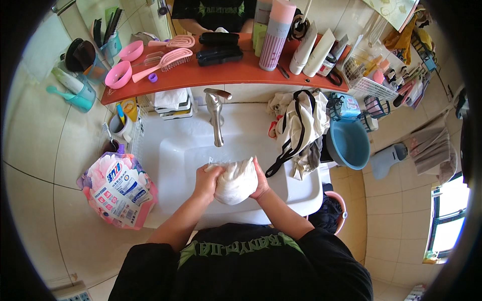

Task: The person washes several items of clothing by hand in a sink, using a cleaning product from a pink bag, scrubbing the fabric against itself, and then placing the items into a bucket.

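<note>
White cloth (235, 183) is hanging bunched over the sink (173, 168) between both hands. Leftmost, a pink pouch (120, 193) is leaning beside the sink; the left hand (207, 181) is gripping the cloth's left side; a faucet (215, 113) is standing beyond; the right hand (261, 183) is clasping the other side; rumpled garments (301, 125) are lying near a blue basin (351, 143).

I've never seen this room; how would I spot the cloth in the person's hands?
Find the white sink beneath the red shelf. Nearer the person than its silver tap, the left hand and right hand hold a white cloth. Unlike the black-strapped heap of clothes on the right, it is one rounded white bundle.
</note>
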Available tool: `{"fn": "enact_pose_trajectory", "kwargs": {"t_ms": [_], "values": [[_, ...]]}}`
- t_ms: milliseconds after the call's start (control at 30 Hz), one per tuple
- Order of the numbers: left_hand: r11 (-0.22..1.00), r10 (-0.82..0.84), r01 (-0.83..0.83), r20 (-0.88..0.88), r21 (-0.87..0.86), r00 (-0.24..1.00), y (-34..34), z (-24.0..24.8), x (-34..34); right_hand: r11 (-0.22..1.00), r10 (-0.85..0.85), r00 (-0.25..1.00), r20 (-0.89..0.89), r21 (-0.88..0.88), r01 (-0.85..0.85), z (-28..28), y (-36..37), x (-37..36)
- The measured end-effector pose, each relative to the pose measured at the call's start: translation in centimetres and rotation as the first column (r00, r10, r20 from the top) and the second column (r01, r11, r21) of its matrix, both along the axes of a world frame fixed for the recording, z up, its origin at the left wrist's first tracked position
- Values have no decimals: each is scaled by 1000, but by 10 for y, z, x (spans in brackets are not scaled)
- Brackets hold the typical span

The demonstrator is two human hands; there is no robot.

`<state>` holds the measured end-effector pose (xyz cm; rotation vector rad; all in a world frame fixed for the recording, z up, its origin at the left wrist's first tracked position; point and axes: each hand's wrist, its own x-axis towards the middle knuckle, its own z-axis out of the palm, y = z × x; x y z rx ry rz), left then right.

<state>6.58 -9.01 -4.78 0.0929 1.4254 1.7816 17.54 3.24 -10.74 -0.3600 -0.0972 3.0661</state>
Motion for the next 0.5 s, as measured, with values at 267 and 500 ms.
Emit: {"fn": "enact_pose_trajectory", "kwargs": {"t_ms": [267, 500], "values": [[915, -345, 289, -916, -280, 205, 1, 38, -1, 932, 185, 957, 224, 268, -243, 8, 20, -23], [718, -539, 360, -803, -596, -255, 10, 47, -3, 645, 296, 850, 435, 565, -514, 29, 32, -42]]}}
